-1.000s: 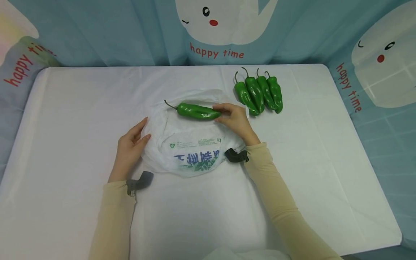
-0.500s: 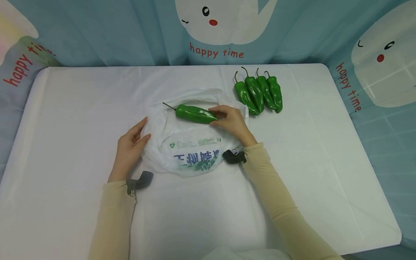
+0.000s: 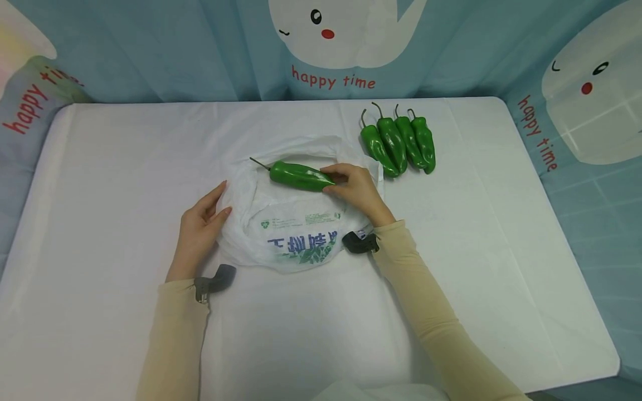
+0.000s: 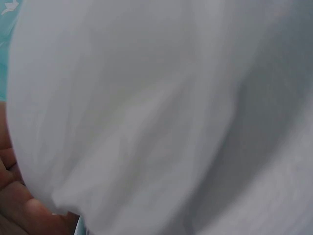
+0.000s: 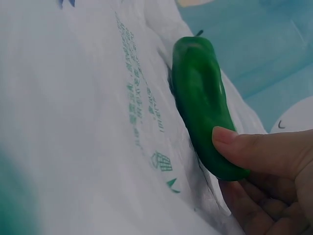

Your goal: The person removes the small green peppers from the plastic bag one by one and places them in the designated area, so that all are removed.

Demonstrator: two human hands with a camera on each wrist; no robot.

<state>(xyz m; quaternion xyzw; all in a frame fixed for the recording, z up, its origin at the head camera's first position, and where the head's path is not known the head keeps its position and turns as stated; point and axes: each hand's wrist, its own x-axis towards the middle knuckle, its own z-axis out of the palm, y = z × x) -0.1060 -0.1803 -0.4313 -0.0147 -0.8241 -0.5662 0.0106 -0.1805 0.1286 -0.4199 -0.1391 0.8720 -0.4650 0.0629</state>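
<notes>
At its pointed tip a long green pepper [image 3: 297, 176] is pinched between the thumb and fingers of my right hand [image 3: 357, 188]. Its stem points left, and it overlaps the opened mouth of a crumpled white plastic bag [image 3: 266, 245] with blue and green print. The right wrist view shows the pepper [image 5: 199, 93] close against the bag's side, my thumb on top near its tip. My left hand [image 3: 198, 231] grips the bag's left side, thumb and forefinger spread along the edge. In the left wrist view the bag [image 4: 117, 107] hides most of that hand.
Several green peppers [image 3: 423, 145] lie side by side just beyond the bag's upper right corner, stems pointing away. A white cloth covers the table [image 3: 501, 250]. Blue curtains [image 3: 200, 50] with printed figures hang along its back and sides.
My right hand has shifted slightly left and down with the pepper, whose stem end now tilts a little higher than its tip. The left hand and the bag have hardly moved.
</notes>
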